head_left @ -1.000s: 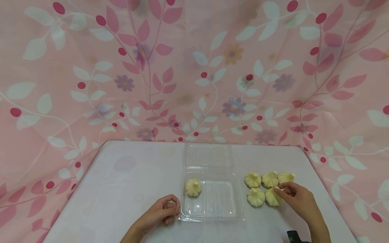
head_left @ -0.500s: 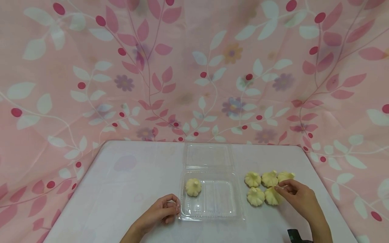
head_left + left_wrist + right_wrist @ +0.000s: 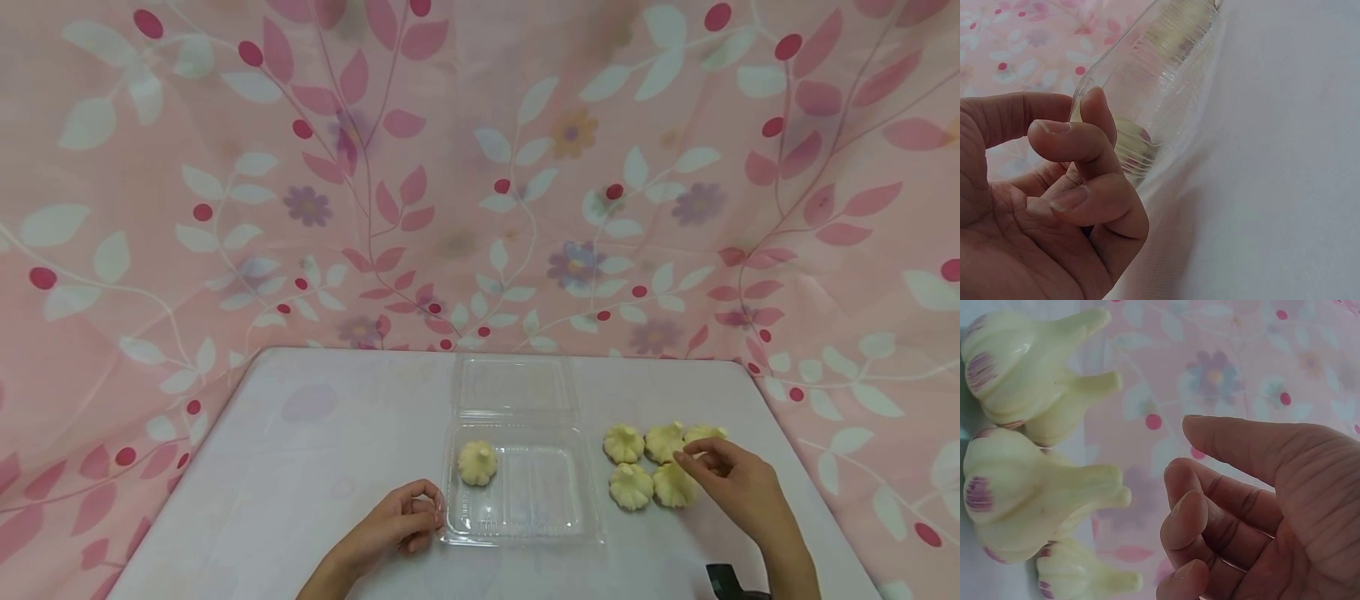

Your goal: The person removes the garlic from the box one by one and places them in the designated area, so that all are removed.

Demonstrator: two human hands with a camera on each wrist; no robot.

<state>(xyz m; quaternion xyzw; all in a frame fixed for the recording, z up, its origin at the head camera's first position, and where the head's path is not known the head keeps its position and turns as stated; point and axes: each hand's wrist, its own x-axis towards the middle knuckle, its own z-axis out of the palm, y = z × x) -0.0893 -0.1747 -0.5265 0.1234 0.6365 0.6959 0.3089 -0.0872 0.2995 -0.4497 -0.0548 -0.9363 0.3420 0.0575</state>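
Note:
A hinged clear plastic container lies with its lid folded back on the table. One garlic bulb sits in its left part. My left hand pinches the container's left edge, and the left wrist view shows thumb and finger on the plastic rim. To the right of the container stand several more garlic bulbs in two rows, stems up. Over the near right bulb hovers my right hand. Its fingers are loosely bent and hold nothing; in the right wrist view they are apart from the purple-streaked bulbs.
A white cloth covers the table. Behind it hangs a pink curtain printed with leaves and flowers. A dark object shows at the bottom edge beside my right forearm.
My right hand has lifted slightly away from the garlic bulbs, its fingertips shifting a little up and left. The left hand, the container and the bulbs stay put.

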